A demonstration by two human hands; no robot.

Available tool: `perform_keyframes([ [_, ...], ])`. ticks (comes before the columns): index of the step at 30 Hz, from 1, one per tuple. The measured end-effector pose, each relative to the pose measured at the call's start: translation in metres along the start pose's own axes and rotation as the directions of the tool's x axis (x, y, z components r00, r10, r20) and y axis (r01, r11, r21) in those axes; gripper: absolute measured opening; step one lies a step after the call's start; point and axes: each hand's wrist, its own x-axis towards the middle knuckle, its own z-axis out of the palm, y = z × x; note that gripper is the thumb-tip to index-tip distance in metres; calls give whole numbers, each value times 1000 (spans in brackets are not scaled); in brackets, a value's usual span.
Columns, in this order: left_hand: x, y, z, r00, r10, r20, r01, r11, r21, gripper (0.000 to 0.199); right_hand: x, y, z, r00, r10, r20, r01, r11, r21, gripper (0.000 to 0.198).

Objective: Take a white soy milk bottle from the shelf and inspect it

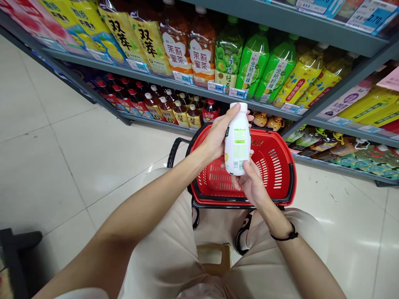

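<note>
A white plastic drink bottle (238, 143) with a white cap and a label of green print and a barcode is held upright over a red shopping basket (276, 166). My left hand (216, 135) grips its upper left side, with the thumb near the cap and fingers wrapped behind. Lower down, my right hand (252, 180) holds the bottle's bottom right edge, its thumb on the front by the barcode. Slotted red plastic shows inside the basket around the bottle; the part behind the bottle and hands is hidden.
Beyond the basket stands a grey store shelf (174, 79) filled with tea and juice bottles (202, 54). Small bottles (162, 109) line its bottom level. The basket's black handle (173, 153) juts left. A tan stool (215, 255) sits between my legs on the tiled floor (62, 166).
</note>
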Motion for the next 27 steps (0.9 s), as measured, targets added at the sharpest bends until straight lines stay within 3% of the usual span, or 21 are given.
perform_keyframes([
  [10, -3, 0, 3, 1000, -12, -4, 12, 999, 33, 62, 0, 5, -2, 1000, -4, -12, 4, 1000, -13, 46],
  [18, 0, 11, 2, 1000, -15, 3, 15, 996, -90, 56, 7, -1, -5, 1000, 6, -7, -6, 999, -40, 49],
  [22, 2, 17, 0, 1000, 21, 1, -21, 990, -137, 55, 8, -2, -5, 991, -125, -56, 112, 974, -197, 54],
  [27, 6, 11, -3, 1000, -3, 23, 5, 996, -89, 63, 5, 4, -6, 924, -353, -147, 252, 851, -461, 72],
])
